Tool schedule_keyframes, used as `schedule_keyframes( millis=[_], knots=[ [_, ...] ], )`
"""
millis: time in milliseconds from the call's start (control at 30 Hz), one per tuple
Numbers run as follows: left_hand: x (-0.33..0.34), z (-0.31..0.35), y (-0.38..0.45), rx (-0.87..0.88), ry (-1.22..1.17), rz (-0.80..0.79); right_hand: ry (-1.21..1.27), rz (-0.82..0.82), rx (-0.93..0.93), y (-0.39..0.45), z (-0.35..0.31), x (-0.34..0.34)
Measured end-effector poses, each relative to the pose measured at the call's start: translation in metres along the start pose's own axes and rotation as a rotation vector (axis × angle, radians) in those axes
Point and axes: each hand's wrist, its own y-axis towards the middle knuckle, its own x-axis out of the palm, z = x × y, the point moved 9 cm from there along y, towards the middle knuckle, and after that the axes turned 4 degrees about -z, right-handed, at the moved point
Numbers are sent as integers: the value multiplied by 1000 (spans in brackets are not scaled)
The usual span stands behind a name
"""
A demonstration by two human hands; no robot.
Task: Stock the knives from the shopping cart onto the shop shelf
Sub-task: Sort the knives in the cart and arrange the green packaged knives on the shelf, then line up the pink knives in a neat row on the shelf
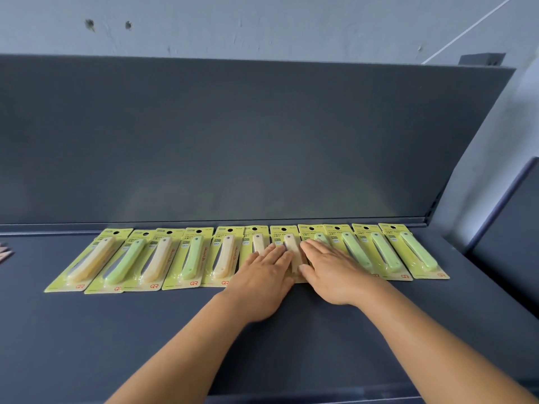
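1. Dark blue-grey metal makes up the shop shelf (pixel 116 330), with a tall back panel (pixel 233 135) of the same colour rising behind it and a pale, pitted wall (pixel 262 21) above that.
2. Eleven packaged fruit knives (pixel 291 252) lie flat in a single row along the back of the shelf, each on a yellow-green card with a round hang hole at the far end.
3. Neighbouring cards touch or overlap at their edges.
4. From the left, the row begins with a cream-handled knife (pixel 92 262), then a green-handled knife (pixel 125 262), and cream and green alternate for a few more.
5. At the right end sit four green ones, the last being the rightmost knife (pixel 418 255).
6. The left hand (pixel 262 278) lies palm down with straight fingers on the sixth knife pack (pixel 257 239), covering its near half.
7. The right hand (pixel 332 269) lies palm down, fingers straight and slightly spread, over the eighth knife pack (pixel 318 236).
8. Between the two hands shows the seventh knife pack (pixel 291 249), cream-handled, with the fingers touching it on either side.
9. Both hands are flat and grip nothing.
10. At the left edge of the shelf, a small pinkish object (pixel 5 253) is only partly in view; what it is cannot be told.
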Motion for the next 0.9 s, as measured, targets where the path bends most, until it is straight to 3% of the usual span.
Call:
schedule_keyframes(
  millis=[233,433,600,900],
  knots=[
    [-27,-6,-14,23,-28,131,91,148,4,-10,-19,-29],
    [-76,-46,-79,-70,-30,343,212,387,-120,-18,-84,-66],
    [-107,-125,-173,-241,2,524,265,490,-312,-33,-187,-81],
    [-117,-307,-362,-541,22,600,211,354,-602,-27,-431,-47]
  ],
)
